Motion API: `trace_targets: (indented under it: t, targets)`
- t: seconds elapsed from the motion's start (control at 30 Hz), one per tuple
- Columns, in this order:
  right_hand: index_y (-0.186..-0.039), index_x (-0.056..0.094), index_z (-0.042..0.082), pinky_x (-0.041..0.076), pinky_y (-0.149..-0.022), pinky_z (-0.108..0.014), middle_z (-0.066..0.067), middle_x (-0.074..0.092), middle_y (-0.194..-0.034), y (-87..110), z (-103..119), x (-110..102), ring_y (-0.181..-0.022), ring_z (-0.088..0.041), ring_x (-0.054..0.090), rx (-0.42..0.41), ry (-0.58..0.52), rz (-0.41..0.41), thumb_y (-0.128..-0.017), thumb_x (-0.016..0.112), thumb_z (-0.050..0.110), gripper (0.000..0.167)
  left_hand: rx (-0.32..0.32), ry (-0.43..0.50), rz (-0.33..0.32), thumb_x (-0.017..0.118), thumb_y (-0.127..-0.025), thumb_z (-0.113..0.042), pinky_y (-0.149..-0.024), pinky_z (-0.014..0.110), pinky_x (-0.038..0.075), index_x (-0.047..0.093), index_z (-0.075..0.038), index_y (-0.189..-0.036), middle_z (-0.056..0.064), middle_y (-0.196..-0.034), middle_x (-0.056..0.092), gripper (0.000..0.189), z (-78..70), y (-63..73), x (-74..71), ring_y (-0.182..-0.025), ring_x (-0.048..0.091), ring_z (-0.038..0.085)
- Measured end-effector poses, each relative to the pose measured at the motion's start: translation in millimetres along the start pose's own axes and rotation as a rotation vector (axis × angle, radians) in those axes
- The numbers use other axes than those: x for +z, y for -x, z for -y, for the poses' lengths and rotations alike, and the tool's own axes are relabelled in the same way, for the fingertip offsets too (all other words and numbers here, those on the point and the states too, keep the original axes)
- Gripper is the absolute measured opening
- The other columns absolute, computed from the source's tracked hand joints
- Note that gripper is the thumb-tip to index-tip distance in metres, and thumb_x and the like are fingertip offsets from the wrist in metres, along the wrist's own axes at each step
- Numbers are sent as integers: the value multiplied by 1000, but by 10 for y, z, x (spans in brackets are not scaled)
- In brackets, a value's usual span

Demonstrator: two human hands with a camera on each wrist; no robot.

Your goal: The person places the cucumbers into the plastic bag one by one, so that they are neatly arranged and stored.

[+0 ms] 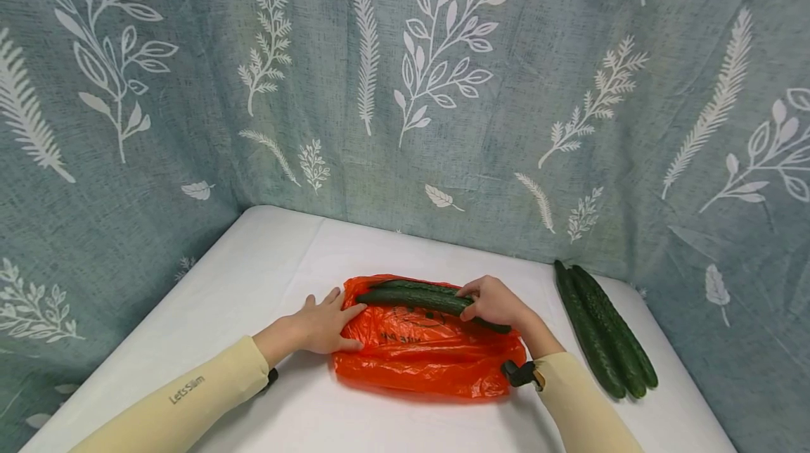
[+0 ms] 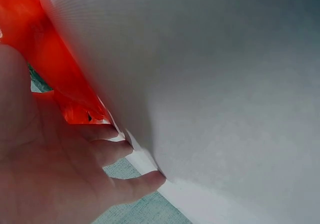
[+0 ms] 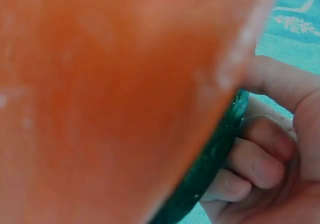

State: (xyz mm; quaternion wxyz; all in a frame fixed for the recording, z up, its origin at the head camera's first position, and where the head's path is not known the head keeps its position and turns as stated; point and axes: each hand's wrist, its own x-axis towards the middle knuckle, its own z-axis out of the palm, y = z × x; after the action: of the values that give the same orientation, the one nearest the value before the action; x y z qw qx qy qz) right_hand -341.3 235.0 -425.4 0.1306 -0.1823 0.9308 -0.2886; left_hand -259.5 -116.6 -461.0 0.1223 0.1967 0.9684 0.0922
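A red plastic bag (image 1: pixel 418 368) with dark print lies on the white table. Two long dark green cucumbers (image 1: pixel 411 298) rest side by side at its upper part, red film showing behind and below them. My right hand (image 1: pixel 496 302) grips the nearer cucumber close to its right end, thumb on the near side. In the right wrist view curled fingers (image 3: pixel 260 166) lie against the cucumber (image 3: pixel 205 174), and blurred bag film covers much of the picture. With fingers spread, my left hand (image 1: pixel 323 323) rests at the bag's left edge; its fingertips (image 2: pixel 155 179) touch the tabletop.
More cucumbers (image 1: pixel 604 333) lie together on the table at the right, beyond my right forearm. A blue-green curtain (image 1: pixel 392 179) with white leaf patterns hangs behind the table and along its sides. White tabletop (image 1: pixel 278 249) extends left of the bag.
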Motion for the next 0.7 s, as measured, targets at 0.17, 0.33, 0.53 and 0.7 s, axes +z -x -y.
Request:
trace_targets:
  t: [0.17,0.33,0.53,0.7]
  targets:
    - [-117,75,7,28,-56,-30,4,27,-51,0,5,18,-50,-14,17,7,23,-2,-78,83,8,40,4,-4,-1,62,-90,-63,-111,73,24,39,-22,-156,20,-162,30,81,3,2,0,-153,21,41]
    - [-119,74,8,29,-56,-29,3,28,-51,33,12,41,-50,-14,19,42,24,-24,-79,83,7,41,5,-7,-1,62,-90,-64,-112,72,24,39,-22,-156,20,-162,30,81,-8,0,-1,-153,21,41]
    - [-122,72,13,31,-53,-28,1,38,-53,69,5,115,-48,-13,31,55,83,-60,-81,83,9,43,4,6,1,63,-90,-63,-112,73,23,39,-22,-156,21,-163,29,81,-12,3,2,-153,20,41]
    - [-120,71,15,36,-53,-29,-3,50,-61,88,-11,160,-52,-17,45,13,148,-84,-81,83,9,41,3,10,0,63,-91,-63,-112,73,22,38,-22,-156,21,-163,28,81,-6,8,10,-153,20,41]
